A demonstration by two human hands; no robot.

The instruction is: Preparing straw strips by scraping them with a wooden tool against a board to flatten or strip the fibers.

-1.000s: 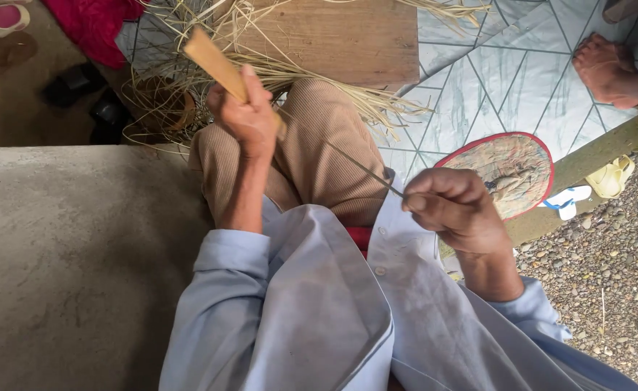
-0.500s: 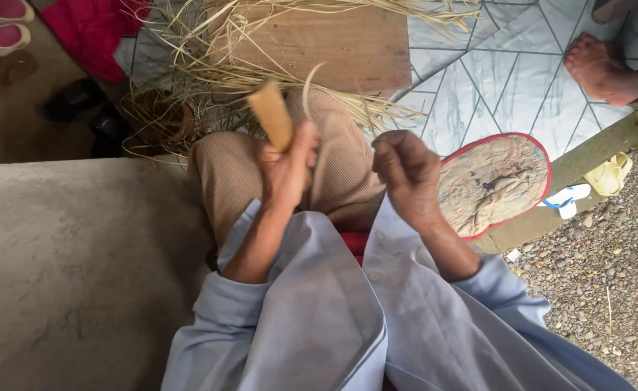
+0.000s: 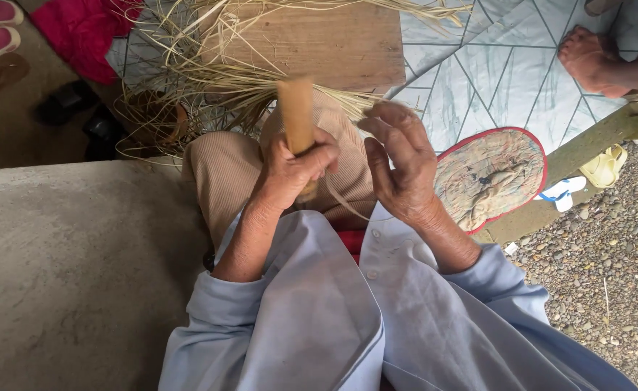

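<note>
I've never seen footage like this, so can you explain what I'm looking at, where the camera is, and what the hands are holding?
The camera sits on a person's head and looks down at their own lap and arms. There is no machine, only two bare hands. The left hand grips a tan wooden stick upright. The right hand is open, fingers spread, beside a thin pale straw strip. Beyond the knees lie a pile of dried straw, a wooden board and a red-edged woven fan. Another person's bare foot shows at top right.
</note>
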